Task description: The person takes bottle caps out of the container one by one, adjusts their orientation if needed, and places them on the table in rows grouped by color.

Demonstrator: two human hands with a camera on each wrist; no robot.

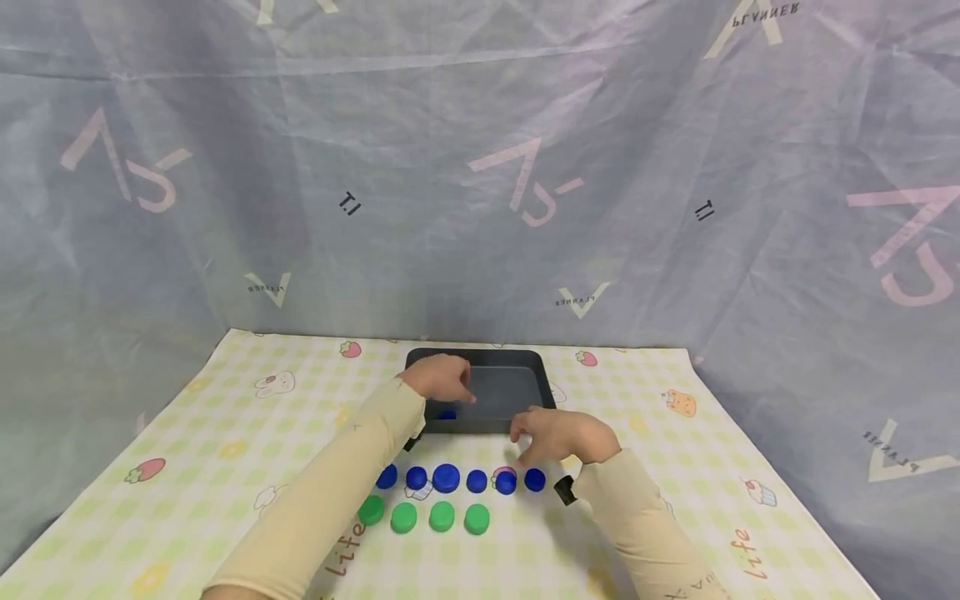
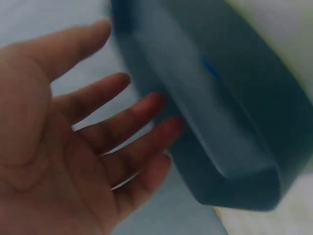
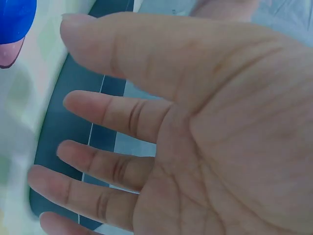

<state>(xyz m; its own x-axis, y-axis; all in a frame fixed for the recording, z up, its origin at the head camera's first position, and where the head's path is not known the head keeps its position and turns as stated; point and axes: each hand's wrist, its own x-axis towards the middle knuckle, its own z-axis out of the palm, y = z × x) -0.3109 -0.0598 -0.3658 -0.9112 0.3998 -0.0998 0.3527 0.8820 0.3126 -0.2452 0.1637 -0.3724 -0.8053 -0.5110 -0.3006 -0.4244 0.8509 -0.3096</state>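
Note:
A dark grey rectangular tray (image 1: 506, 390) stands toward the back of the table, with one blue cap (image 1: 447, 415) inside near its front left. My left hand (image 1: 442, 377) is above the tray's left part, fingers spread and nothing held, as the left wrist view also shows. Just in front of the tray's right corner is my right hand (image 1: 566, 435), its palm bare in the right wrist view. Below its thumb lies a row of several blue caps (image 1: 446, 478). Nearer to me runs a row of several green caps (image 1: 442, 516); my left sleeve borders both rows' left ends.
A checked tablecloth (image 1: 697, 467) printed with fruit and cartoon figures covers the table. Behind and on both sides hangs a grey cloth curtain (image 1: 420, 208) with printed letters.

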